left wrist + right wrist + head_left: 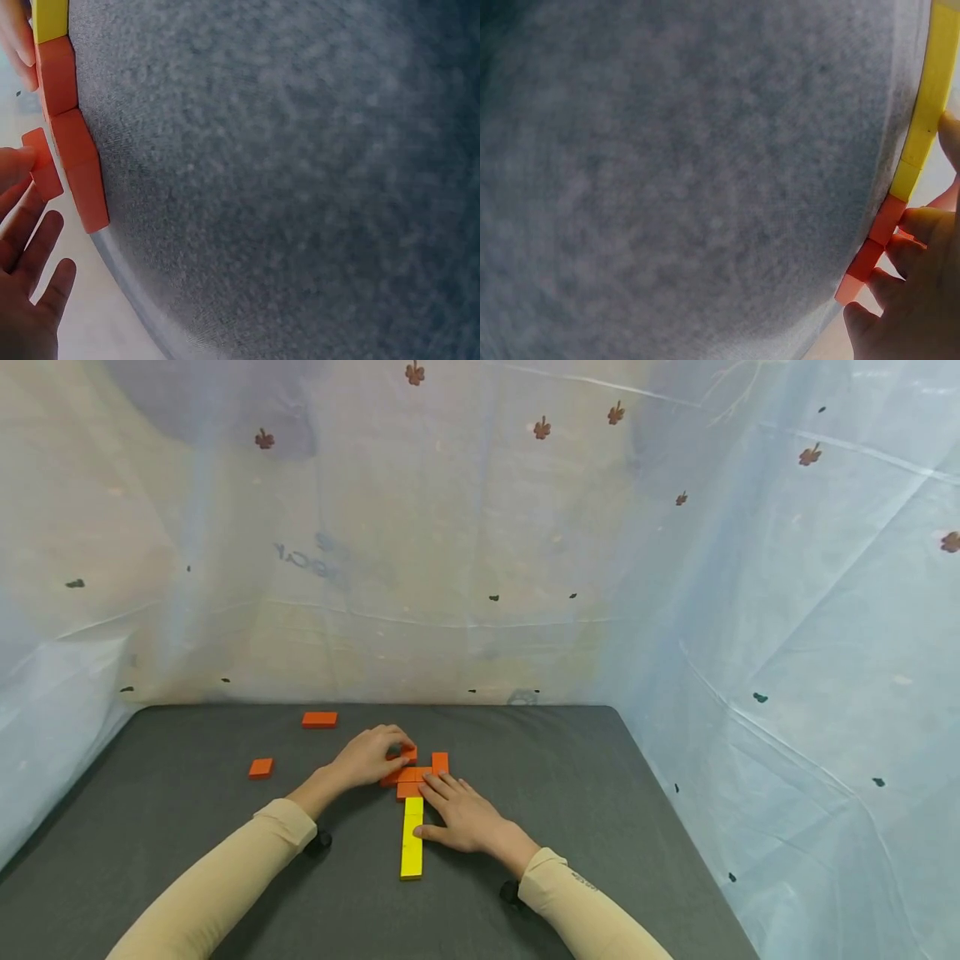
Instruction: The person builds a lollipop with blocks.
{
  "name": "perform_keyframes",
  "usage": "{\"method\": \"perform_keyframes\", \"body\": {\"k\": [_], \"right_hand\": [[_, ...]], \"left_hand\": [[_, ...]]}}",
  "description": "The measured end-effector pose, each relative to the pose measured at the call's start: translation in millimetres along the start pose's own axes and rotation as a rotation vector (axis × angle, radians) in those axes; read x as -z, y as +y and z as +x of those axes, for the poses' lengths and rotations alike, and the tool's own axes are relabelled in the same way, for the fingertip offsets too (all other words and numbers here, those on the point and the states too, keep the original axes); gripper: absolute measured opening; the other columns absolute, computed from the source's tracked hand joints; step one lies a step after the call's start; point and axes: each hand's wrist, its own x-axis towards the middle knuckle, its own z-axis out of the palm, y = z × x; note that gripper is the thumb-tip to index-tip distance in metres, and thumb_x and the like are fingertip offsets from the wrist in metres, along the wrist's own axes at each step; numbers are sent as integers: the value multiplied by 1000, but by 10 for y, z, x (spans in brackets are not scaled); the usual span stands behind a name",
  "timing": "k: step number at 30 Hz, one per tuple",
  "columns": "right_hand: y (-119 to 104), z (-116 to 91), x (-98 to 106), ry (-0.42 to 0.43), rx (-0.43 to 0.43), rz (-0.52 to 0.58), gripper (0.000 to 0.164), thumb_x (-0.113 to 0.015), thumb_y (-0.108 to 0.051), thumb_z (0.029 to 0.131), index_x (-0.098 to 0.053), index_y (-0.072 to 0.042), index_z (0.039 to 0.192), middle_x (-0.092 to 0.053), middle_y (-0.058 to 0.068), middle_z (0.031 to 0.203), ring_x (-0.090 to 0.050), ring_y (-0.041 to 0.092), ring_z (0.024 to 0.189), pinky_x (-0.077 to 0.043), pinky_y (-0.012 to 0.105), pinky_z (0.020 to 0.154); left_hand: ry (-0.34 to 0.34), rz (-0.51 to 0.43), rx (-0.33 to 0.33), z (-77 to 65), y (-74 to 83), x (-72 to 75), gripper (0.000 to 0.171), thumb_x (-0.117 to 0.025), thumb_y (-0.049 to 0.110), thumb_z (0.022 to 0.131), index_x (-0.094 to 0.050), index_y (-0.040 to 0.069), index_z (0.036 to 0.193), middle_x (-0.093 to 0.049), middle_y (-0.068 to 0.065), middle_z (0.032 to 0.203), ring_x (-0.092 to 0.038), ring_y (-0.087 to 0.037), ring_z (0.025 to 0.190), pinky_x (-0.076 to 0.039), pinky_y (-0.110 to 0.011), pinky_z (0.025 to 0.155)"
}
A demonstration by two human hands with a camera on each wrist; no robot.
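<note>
My left hand (365,757) pinches a small orange block (46,171) between thumb and finger, at the far left of a group of orange blocks (408,790). In the left wrist view that block appears just apart from two orange blocks in a row. My right hand (467,820) lies with fingers spread, their tips at the group's right side. Its thumb touches the strip of yellow blocks (411,856), which runs from the orange group towards me. One orange block (440,762) stands out at the group's far right. Parts of the group are hidden by both hands.
Two loose orange pieces lie left of the group: a longer block (319,720) near the far edge and a shorter block (261,768) nearer me. The dark grey table (585,793) is bordered by pale plastic sheeting (420,560) behind and at the sides.
</note>
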Motion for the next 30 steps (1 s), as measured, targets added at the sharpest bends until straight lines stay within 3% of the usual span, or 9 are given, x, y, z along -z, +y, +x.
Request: {"method": "perform_keyframes", "body": {"k": [7,17,30], "right_hand": [[9,-11,-12,15,3,8,80,-46,-65,104,-25,-20,167,-17,-3,173,-15,22,160,-20,48,128],[8,-12,5,14,0,10,80,-46,-65,104,-25,-20,167,-17,-3,174,-15,21,160,-20,48,128],[0,-14,12,14,-3,-12,80,-46,-66,104,-27,-21,167,-19,-2,173,-16,22,160,-21,48,128]], "left_hand": [[-31,23,-3,-7,-39,-69,24,-77,24,97,-77,14,118,-69,-7,122,-64,-31,114,-51,-58,101],[-41,-18,13,20,-18,-64,16,-74,24,99,-78,15,112,-70,-6,119,-65,-30,110,-54,-55,97],[-92,-13,18,76,-2,-98,24,-69,19,103,-76,10,123,-71,-8,119,-68,-30,110,-54,-54,98]]}}
